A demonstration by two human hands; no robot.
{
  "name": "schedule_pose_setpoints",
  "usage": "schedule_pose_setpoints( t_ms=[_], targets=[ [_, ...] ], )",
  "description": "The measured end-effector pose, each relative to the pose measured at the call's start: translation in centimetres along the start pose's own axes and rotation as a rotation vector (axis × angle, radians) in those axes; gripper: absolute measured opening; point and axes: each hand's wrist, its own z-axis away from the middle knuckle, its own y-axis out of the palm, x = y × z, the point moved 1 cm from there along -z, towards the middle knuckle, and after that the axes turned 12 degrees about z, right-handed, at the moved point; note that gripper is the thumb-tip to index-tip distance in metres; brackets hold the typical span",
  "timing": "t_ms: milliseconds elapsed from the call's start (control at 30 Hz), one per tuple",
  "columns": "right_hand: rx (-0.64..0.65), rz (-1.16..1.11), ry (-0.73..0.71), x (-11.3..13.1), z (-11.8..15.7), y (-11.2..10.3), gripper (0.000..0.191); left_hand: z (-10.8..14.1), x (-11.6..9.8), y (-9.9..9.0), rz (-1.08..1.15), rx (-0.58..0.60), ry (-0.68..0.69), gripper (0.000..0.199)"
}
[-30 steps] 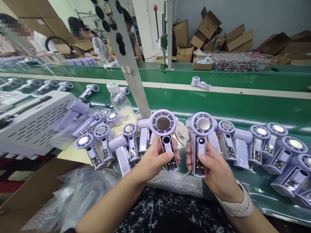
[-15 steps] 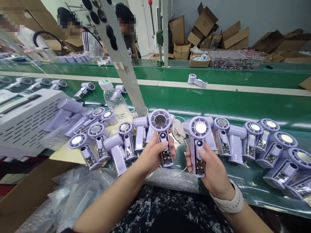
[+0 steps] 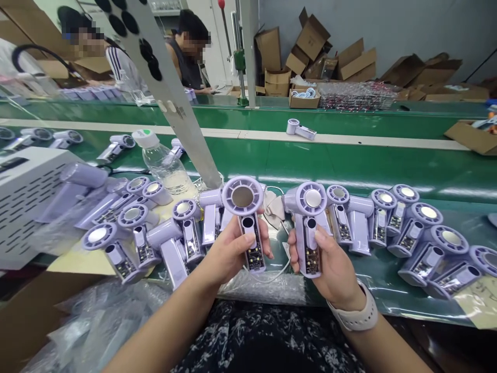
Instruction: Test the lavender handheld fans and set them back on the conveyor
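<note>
My left hand [image 3: 233,248] is wrapped round the handle of a purple handheld fan [image 3: 252,254], thumb on its front strip. A second purple fan [image 3: 305,228] is upright in my right hand [image 3: 334,259], the thumb resting beside its dark round display. Both fans have open handle fronts with circuit boards showing, and both displays are dark. More purple fans stand close on either side, such as one [image 3: 191,233] left of my left hand and one [image 3: 341,223] right of my right hand.
A clear bottle [image 3: 163,163] stands at the left, near a slanted metal post [image 3: 182,119] and a white slotted box [image 3: 34,197]. One fan [image 3: 301,129] lies on the green conveyor [image 3: 330,163]. Plastic bags fill a carton at lower left. People work across the line.
Both lit "20" displays have gone dark. The view has shifted, so most of the scene sits further left. Both hands keep their fans.
</note>
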Motion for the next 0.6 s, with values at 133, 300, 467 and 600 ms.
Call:
schedule_pose_setpoints(
  t_ms=[133,300,467,600],
  targets=[
    [0.003,0.005,0.004,-0.03,0.21,-0.2,0.027,-0.18,0.1,-0.06,0.001,-0.039,0.021,0.04],
    [0.03,0.021,-0.014,0.15,0.1,-0.15,0.028,-0.14,-0.15,0.06,-0.028,-0.033,0.056,0.042],
    [0.006,0.011,-0.037,-0.02,-0.28,-0.03,0.022,-0.12,0.08,-0.12,-0.249,-0.159,0.024,0.042],
    [0.099,-0.047,0.008,-0.19,-0.63,0.01,0.031,-0.25,0.67,-0.25,-0.39,-0.355,0.025,0.062]
  ],
)
